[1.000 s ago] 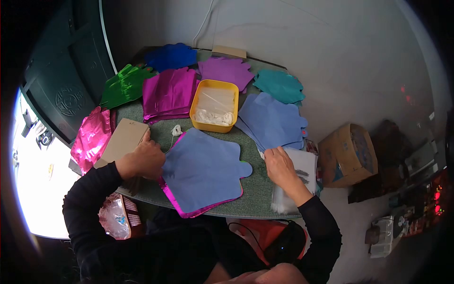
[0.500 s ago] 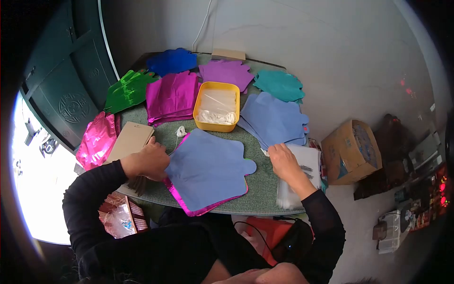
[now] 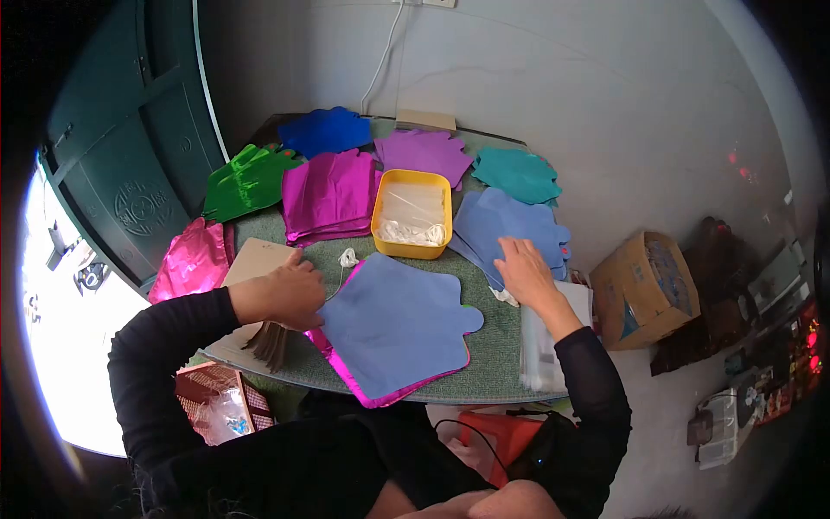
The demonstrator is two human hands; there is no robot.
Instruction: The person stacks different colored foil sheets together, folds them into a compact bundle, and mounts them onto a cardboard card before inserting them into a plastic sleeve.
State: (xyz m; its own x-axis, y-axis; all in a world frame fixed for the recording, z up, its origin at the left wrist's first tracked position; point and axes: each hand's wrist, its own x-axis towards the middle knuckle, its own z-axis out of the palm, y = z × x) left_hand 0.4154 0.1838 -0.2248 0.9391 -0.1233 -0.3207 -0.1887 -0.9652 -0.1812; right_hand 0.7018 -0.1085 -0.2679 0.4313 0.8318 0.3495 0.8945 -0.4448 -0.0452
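My left hand (image 3: 296, 292) is closed at the left edge of a blue hand-shaped sheet (image 3: 398, 324), over the stack of beige cards (image 3: 257, 261); what its fingers grip is hidden. Magenta sheets (image 3: 346, 376) show under the blue one. A white string with a small bundle (image 3: 347, 258) runs from near that hand. My right hand (image 3: 525, 268), fingers apart, rests on or just over the lower edge of the blue sheet pile (image 3: 510, 223). Close below its fingertips lies a small white item (image 3: 504, 297). Clear plastic bags (image 3: 545, 346) lie under my right wrist.
A yellow box (image 3: 413, 214) holds white strings and clear plastic. Around it lie magenta (image 3: 328, 195), green (image 3: 249, 182), dark blue (image 3: 324, 131), purple (image 3: 424, 154) and teal piles (image 3: 517, 176). A cardboard box (image 3: 644, 290) stands right of the table, a basket (image 3: 223, 402) below left.
My right hand has moved up from the plastic bags to the blue pile, its fingers spreading. My left hand stays by the cards. The camera view has shifted.
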